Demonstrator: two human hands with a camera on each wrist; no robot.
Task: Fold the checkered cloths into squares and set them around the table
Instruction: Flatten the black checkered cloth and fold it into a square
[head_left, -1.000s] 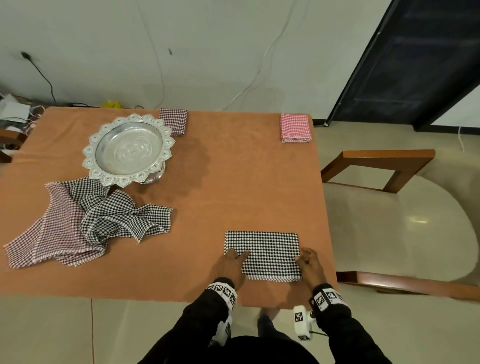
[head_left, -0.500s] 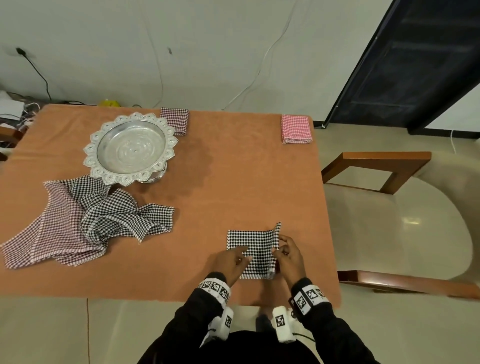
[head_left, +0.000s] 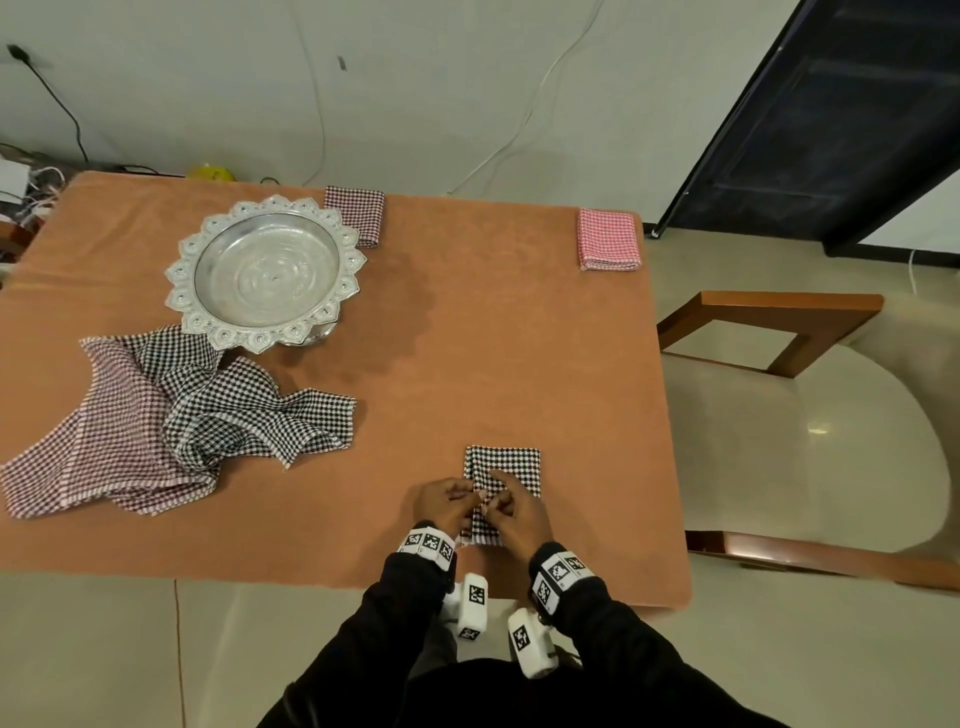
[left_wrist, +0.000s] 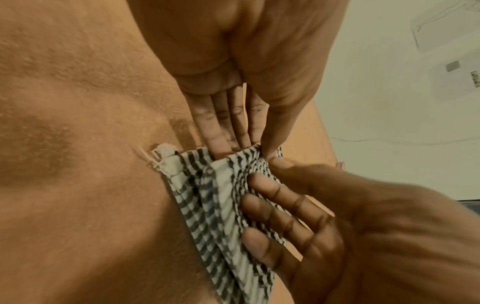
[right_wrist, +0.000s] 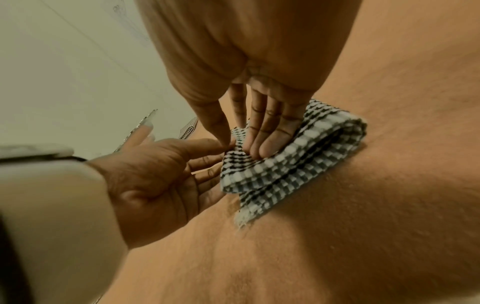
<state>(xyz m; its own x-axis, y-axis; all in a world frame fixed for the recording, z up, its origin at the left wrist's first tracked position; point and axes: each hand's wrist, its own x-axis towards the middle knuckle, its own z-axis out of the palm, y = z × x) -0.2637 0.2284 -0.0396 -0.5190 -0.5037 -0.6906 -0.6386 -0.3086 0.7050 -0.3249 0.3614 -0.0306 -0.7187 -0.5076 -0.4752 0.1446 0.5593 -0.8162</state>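
From the head camera I see the orange-covered table (head_left: 467, 338). At about ten o'clock stands an ornate silver metal bowl with a scalloped rim (head_left: 266, 273), and just beyond it at eleven lies a folded dark-red checkered cloth (head_left: 356, 213). A folded pink checkered cloth (head_left: 609, 239) sits at the one o'clock corner. At nine o'clock a loose heap of unfolded black-and-white and maroon checkered cloths (head_left: 171, 421) spreads out, one edge tucked under the bowl. A wooden chair with a cream seat (head_left: 789, 415) stands off the three o'clock side. Nothing lies between my hands and the work. The black-and-white checkered cloth (head_left: 503, 465), folded to a narrow upright rectangle, lies at six o'clock near the table edge. My left hand (head_left: 447, 506) and right hand (head_left: 519, 512) meet over its near half.

From the left wrist, the left grip's fingers (left_wrist: 221, 131) are straight and lie on the cloth's layered edge; the right hand (left_wrist: 337, 226) presses the stacked folds (left_wrist: 207, 195) from the side.

From the right wrist, the right grip's fingers (right_wrist: 265, 131) are extended, pressing the cloth (right_wrist: 298, 156) flat to the table, thumb beside them. The left hand (right_wrist: 161, 181) is relaxed, its fingertips touching the cloth's edge.
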